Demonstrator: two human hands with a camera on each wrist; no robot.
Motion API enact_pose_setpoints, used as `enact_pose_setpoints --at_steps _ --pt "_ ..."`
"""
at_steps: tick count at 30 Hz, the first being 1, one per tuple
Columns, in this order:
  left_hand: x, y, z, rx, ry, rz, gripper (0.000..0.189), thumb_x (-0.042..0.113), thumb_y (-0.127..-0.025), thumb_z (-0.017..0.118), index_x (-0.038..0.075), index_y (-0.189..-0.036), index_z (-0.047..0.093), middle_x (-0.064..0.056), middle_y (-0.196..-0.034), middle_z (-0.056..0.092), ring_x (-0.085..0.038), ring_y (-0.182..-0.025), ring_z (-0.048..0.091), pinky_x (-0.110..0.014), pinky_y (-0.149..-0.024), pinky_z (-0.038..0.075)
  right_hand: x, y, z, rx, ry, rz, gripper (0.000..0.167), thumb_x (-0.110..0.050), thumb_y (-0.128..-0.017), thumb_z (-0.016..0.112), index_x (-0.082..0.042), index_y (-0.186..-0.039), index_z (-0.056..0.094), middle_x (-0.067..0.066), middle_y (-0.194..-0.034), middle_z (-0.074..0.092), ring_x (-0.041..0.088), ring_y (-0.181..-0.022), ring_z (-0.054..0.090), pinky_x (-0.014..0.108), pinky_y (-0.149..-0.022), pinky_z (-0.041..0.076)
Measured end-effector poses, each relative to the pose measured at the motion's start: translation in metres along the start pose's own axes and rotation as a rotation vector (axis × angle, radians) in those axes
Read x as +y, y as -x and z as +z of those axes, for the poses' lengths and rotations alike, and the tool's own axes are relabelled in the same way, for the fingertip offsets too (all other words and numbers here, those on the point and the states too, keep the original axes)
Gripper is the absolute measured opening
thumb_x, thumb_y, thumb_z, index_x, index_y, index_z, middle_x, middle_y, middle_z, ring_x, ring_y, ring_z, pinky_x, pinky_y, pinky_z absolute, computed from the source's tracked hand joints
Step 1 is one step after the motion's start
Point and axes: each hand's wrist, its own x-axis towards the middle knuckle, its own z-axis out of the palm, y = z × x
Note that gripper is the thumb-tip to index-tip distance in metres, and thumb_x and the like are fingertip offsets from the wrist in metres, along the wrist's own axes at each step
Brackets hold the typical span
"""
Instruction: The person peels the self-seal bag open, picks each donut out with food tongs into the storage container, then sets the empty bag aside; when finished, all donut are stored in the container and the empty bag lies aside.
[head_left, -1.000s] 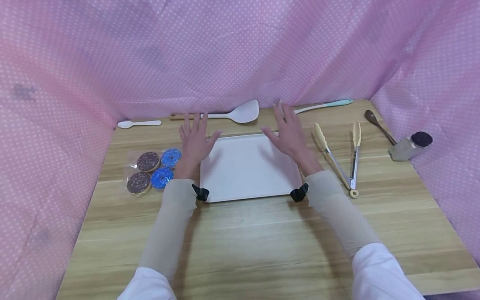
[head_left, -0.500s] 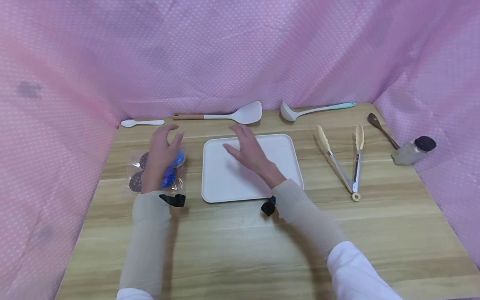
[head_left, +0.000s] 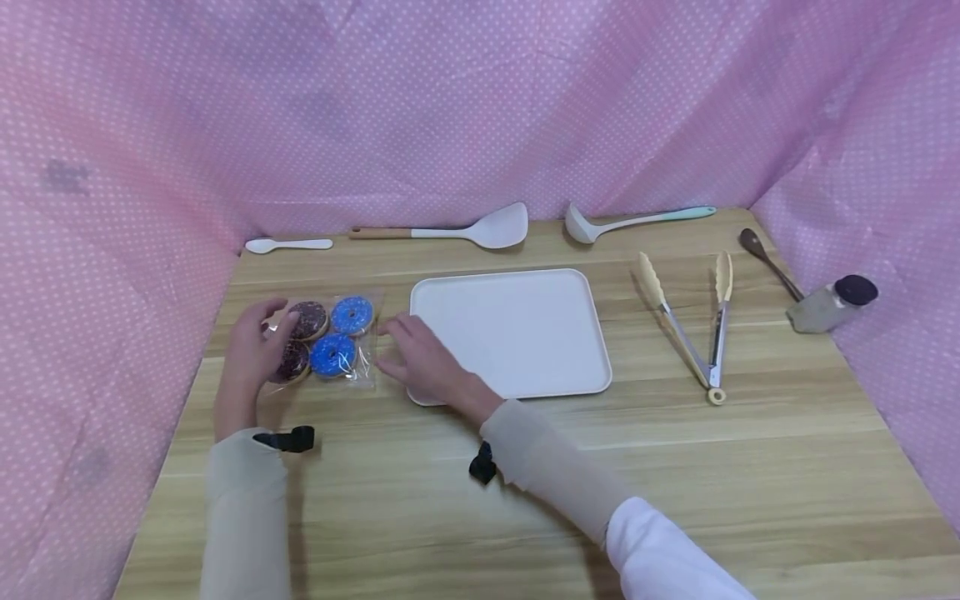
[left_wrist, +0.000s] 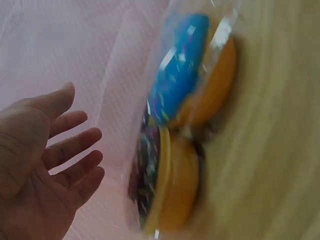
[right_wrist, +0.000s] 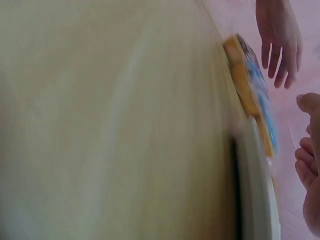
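A clear plastic bag (head_left: 365, 373) of doughnuts lies on the left of the table. Inside are two blue-iced doughnuts (head_left: 363, 321) and two dark brown ones (head_left: 313, 312), all with sprinkles. My left hand (head_left: 251, 348) is at the bag's left side, its fingers loosely bent. In the left wrist view a gap separates that hand (left_wrist: 35, 165) from the bag (left_wrist: 180, 80). Beyond the bag's right edge, my right hand (head_left: 422, 360) hovers over the left end of a white tray (head_left: 517, 333), fingers relaxed. Neither hand holds anything.
Behind the tray lie a small white spoon (head_left: 288, 245), a spatula (head_left: 498, 227) and a ladle (head_left: 582, 227). To the right are spread tongs (head_left: 716, 342), a dark spoon (head_left: 752, 243) and a black-lidded jar (head_left: 817, 312). Pink dotted cloth (head_left: 480, 108) walls the table.
Both hands have swept left and nearer, from over the tray's two sides to either side of the doughnut bag. The left hand passed over the bag; the objects stay in place.
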Motion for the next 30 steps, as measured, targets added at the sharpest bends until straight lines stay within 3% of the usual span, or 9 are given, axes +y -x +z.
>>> enact_pose_setpoints --at_steps 5,10,13,24,30 --pt "-0.015 0.009 -0.003 -0.066 -0.067 -0.026 0.053 0.037 -0.1 0.048 -0.003 -0.135 0.047 -0.034 -0.136 0.043 -0.054 -0.121 0.042 -0.066 -0.099 0.036 -0.02 0.002 0.018 -0.07 0.028 0.016 0.041 -0.037 -0.09 0.066 -0.009 -0.118 0.057 0.001 -0.117 0.056 0.013 -0.112 0.05 0.022 -0.102 0.042" --pt "-0.024 0.015 -0.002 -0.111 -0.103 0.051 0.043 0.021 -0.099 0.053 -0.007 -0.13 0.049 -0.039 -0.13 0.042 -0.055 -0.118 0.042 -0.068 -0.097 0.035 -0.031 0.006 0.031 -0.107 0.117 -0.002 0.037 -0.041 -0.091 0.062 -0.013 -0.114 0.056 -0.003 -0.113 0.052 0.011 -0.107 0.048 0.019 -0.097 0.042" --pt "-0.028 0.015 -0.001 -0.135 -0.094 0.059 0.043 0.018 -0.098 0.055 -0.007 -0.132 0.047 -0.039 -0.131 0.04 -0.056 -0.12 0.04 -0.069 -0.098 0.034 -0.034 0.006 0.035 -0.104 0.175 -0.01 0.035 -0.04 -0.092 0.062 -0.013 -0.112 0.056 -0.003 -0.108 0.051 0.01 -0.101 0.047 0.02 -0.092 0.042" --pt "-0.036 0.013 -0.004 -0.233 -0.051 -0.066 0.061 0.038 -0.096 0.055 0.003 -0.144 0.038 -0.032 -0.144 0.034 -0.053 -0.13 0.033 -0.068 -0.104 0.03 -0.037 0.002 0.038 -0.1 0.168 0.035 0.009 -0.023 -0.096 0.055 -0.016 -0.099 0.06 -0.007 -0.094 0.05 0.006 -0.087 0.047 0.014 -0.079 0.043" --pt "-0.038 0.01 -0.005 -0.266 0.006 -0.119 0.064 0.041 -0.096 0.054 0.007 -0.146 0.034 -0.031 -0.145 0.034 -0.051 -0.131 0.035 -0.065 -0.105 0.033 -0.04 -0.002 0.032 -0.08 0.036 0.122 0.007 -0.018 -0.094 0.057 -0.016 -0.089 0.062 -0.008 -0.085 0.054 0.004 -0.077 0.049 0.009 -0.066 0.041"
